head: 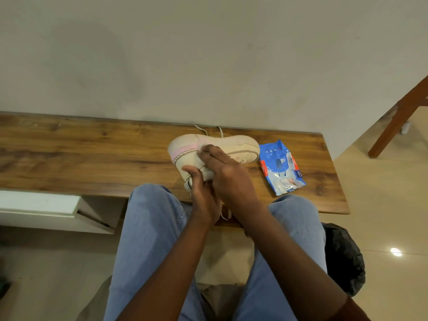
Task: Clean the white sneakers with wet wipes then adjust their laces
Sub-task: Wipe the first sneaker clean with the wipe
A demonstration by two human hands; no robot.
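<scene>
Across the middle of the frame, a long wooden desk [92, 158] runs from the left edge to the right, set against a plain pale wall [208, 54]. Below it, at lower centre, the person's legs in blue jeans [148, 228] extend toward the desk edge over a glossy tiled floor [382, 205]. A crumpled black bag [342, 258] lies on the floor at lower right, just beside the right leg. A white panel [39, 205] sits under the desk at left, and a brown wooden frame [398, 117] stands at upper right. The white sneaker [231, 144] is on the desk at centre, turned on its side, with a pink band along its sole edge. The right hand [229, 177] rests on it with fingers extended and close together, pressing a pale wipe [203, 142] against the sole edge. The left hand [201, 195], just beside and touching the right, has its fingers curled around a pale shoe part [199, 174] at the near desk edge. Whether that part belongs to the same sneaker or a second one cannot be told. A blue wipes pack [281, 167] lies flat on the desk just right of the sneaker. Loose laces [220, 130] show behind the sneaker against the wall.
</scene>
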